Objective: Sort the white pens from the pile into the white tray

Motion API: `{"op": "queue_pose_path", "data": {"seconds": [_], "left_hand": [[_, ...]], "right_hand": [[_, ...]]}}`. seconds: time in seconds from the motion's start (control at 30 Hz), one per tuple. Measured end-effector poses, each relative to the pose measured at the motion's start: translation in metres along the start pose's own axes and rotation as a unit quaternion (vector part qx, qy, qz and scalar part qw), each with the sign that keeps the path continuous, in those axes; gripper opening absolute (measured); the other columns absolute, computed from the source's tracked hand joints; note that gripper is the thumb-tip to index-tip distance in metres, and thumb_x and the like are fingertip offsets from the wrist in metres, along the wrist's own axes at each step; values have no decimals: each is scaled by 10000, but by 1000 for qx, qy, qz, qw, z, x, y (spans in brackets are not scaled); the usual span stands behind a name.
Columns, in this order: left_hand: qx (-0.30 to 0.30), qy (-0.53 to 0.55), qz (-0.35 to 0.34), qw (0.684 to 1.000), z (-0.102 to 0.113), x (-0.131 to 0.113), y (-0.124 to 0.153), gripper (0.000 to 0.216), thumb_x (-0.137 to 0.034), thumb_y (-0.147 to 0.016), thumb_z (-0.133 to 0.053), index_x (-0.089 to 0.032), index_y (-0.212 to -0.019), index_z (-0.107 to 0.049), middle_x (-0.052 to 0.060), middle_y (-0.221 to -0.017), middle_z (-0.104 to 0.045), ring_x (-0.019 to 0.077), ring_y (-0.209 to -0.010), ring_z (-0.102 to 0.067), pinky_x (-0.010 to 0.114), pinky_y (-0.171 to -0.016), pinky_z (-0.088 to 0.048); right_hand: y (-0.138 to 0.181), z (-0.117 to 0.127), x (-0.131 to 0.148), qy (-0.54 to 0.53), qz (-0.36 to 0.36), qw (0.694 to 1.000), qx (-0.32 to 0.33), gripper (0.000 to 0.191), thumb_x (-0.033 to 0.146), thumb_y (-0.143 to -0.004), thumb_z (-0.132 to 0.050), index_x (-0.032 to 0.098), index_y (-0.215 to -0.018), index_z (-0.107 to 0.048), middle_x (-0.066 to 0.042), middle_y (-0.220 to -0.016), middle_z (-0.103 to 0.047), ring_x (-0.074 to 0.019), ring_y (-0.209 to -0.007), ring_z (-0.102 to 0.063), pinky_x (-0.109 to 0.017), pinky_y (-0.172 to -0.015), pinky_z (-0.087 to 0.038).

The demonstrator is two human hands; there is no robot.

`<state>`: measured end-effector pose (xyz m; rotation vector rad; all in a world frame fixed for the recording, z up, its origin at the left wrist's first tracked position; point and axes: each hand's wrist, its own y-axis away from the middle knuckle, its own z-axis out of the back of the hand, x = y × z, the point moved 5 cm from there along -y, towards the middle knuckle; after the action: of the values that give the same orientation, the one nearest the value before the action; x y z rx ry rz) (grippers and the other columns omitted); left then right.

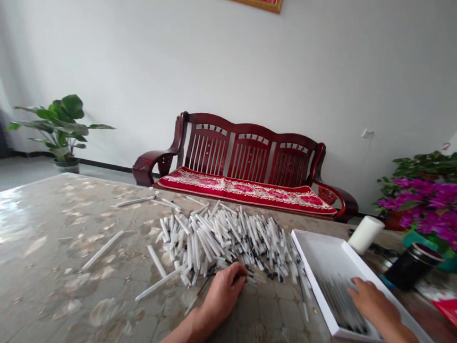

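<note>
A big heap of white pens (226, 238) lies on the patterned table (45, 251). My left hand (224, 291) rests at the near edge of the heap, its fingers curled onto some pens; what it grips is hidden. My right hand (369, 301) lies inside a white tray (318, 248) to the right, fingers bent down on a row of dark pen refills (339, 301) in it. Loose single pens (104, 248) are scattered to the left of the heap.
A white cup (366, 234) and a dark jar (412, 266) stand behind the tray, beside purple flowers (441, 209). A red packet (456, 314) lies at far right. Beyond the table stand a wooden bench (249, 162) and a potted plant (62, 125).
</note>
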<state>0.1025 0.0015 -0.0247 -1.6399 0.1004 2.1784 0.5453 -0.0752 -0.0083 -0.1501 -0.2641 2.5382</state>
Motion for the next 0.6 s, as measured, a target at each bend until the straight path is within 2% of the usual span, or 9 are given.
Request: {"op": "queue_pose_path", "data": {"seconds": [0.07,0.13,0.27,0.43,0.6], "left_hand": [[8,-47,-14,999,1,-5,3,194,-142,-791,-521,-206,-859,-691,3,-752,-704,163,-727,-639,240,-687,-447],[10,-71,-18,997,1,-8,5,202,-129,-799,-525,-208,-866,-698,8,-796,-726,166,-767,-652,237,-719,-452],[8,-96,-19,995,0,-8,8,218,-110,-816,-517,-207,-899,-694,17,-848,-739,165,-805,-663,235,-756,-467],[53,-160,-43,985,-1,-12,11,266,-70,-790,-516,-213,-933,-690,34,-963,-733,172,-913,-663,243,-836,-481],[131,-269,-55,952,0,-25,8,236,-75,-800,-497,-185,-898,-681,101,-1005,-714,219,-921,-673,292,-835,-500]], "right_hand": [[12,19,27,33,28,999,4,393,269,-889,-484,177,-1193,-716,-182,-1211,-682,-324,-1056,-678,-403,-832,-512],[27,43,68,22,85,996,-34,419,250,-919,-442,175,-1257,-677,-167,-1265,-655,-308,-1092,-652,-390,-878,-500],[61,74,160,-93,199,975,-45,367,233,-939,-424,217,-1172,-707,-101,-1237,-674,-252,-1118,-637,-330,-933,-477],[94,70,252,-212,262,941,26,322,194,-909,-495,229,-1153,-702,-63,-1196,-693,-211,-1117,-643,-281,-940,-460],[106,60,298,-239,276,929,65,305,162,-892,-540,227,-1137,-709,-62,-1167,-704,-205,-1095,-657,-263,-902,-466]]}}
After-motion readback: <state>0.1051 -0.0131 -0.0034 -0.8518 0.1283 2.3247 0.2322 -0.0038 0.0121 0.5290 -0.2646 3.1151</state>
